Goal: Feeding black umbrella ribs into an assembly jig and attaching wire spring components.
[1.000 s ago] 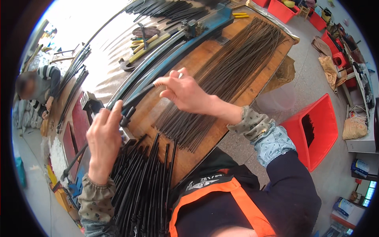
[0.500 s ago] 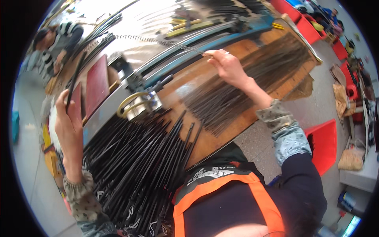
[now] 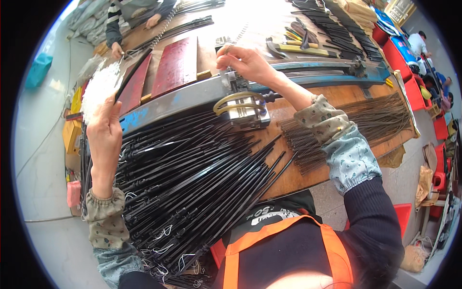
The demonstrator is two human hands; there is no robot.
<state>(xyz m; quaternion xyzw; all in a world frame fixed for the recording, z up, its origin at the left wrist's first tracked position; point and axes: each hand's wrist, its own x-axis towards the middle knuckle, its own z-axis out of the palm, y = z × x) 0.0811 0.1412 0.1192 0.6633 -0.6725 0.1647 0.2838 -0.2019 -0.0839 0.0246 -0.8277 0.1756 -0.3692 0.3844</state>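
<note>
My left hand [image 3: 103, 137] is closed around the lower part of a slim black tube [image 3: 133, 73], which slants up and away to the right. A long thin coil spring [image 3: 162, 30] comes out of the tube's far end and runs out of the picture at the top. My right hand [image 3: 243, 62] is closed, fingers pinched on the spring's other end, above a metal clamp device with a yellow hose [image 3: 236, 102]. Below my hands lies a heap of long black rods [image 3: 192, 178], some with white string loops. To the right, many coil springs [image 3: 308, 144] lie side by side.
A blue-grey metal rail [image 3: 187, 103] crosses the wooden table [image 3: 284, 180]. Dark red boards [image 3: 175, 65], a hammer [image 3: 274, 47] and white threads [image 3: 101, 89] lie around it. Another person's hands [image 3: 153, 20] work across the table. Red bins [image 3: 416, 91] stand at right.
My right hand has moved left and farther away with the spring end, now over the clamp device. The spring bows up out of the picture. My view has shifted; my left hand still grips the tube.
</note>
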